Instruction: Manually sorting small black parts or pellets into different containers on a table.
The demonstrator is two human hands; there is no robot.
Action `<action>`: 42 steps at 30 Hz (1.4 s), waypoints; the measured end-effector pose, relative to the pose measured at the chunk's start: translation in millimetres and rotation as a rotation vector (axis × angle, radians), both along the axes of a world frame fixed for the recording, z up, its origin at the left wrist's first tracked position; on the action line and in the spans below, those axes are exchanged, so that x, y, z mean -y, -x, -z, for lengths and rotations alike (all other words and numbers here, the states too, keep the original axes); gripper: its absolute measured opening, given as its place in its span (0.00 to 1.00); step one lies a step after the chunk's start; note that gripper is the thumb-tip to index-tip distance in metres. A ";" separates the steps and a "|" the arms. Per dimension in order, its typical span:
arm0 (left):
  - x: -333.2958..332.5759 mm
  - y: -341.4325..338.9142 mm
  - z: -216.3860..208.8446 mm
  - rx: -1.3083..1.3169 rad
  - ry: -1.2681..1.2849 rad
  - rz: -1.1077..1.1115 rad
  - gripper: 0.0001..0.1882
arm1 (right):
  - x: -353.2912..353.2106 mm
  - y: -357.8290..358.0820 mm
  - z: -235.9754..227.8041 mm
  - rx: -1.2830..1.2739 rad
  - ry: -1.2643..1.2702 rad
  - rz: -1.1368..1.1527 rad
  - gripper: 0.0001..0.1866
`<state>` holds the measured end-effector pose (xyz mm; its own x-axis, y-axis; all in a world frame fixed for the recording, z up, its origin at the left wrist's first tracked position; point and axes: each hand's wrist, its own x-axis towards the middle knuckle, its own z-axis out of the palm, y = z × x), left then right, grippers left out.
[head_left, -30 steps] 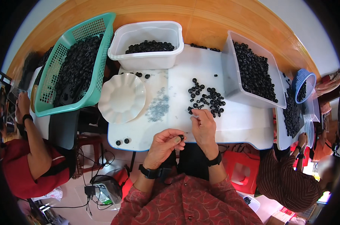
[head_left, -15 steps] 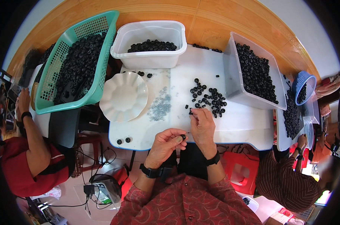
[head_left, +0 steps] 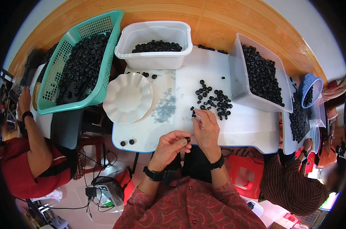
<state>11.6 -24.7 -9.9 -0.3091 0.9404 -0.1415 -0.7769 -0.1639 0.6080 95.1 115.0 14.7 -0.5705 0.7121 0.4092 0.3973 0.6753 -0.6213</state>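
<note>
My left hand (head_left: pixel 170 148) is closed, with thumb and fingers pinching a small round black plastic part (head_left: pixel 187 140) just off the table's front edge. Beside it, to the right, my right hand (head_left: pixel 206 129) reaches over the table with thumb and forefinger apart and nothing visible between them. A tiny black piece (head_left: pixel 193 115) lies at its fingertips, with another just beyond. Past those fingers spreads a loose group of black parts (head_left: pixel 220 100), some round and some smaller. Small clear or silvery bits (head_left: pixel 164 108) lie in a patch left of the hands.
A scalloped white plate (head_left: pixel 128 98) sits at left; two black parts (head_left: pixel 127 142) lie near the front edge. Behind stand a green basket (head_left: pixel 98 97), a white tub (head_left: pixel 153 61) and a translucent bin (head_left: pixel 253 100), all holding black parts. Other people sit on both sides.
The small black piece at my right fingertips now lies on the table, and the thumb and forefinger have parted. My left hand keeps its hold on the round part.
</note>
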 end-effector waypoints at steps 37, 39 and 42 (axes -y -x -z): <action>-1.1 -4.5 2.4 0.139 -0.068 -0.087 0.12 | 16.2 -53.7 -3.9 -0.700 1.289 -0.321 0.09; -1.0 -4.4 0.8 0.148 -0.070 -0.087 0.12 | 18.9 -51.6 -5.3 -0.690 1.258 -0.310 0.09; -1.1 -5.9 -0.9 0.158 -0.072 -0.089 0.12 | 21.5 -50.3 -6.7 -0.669 1.224 -0.314 0.09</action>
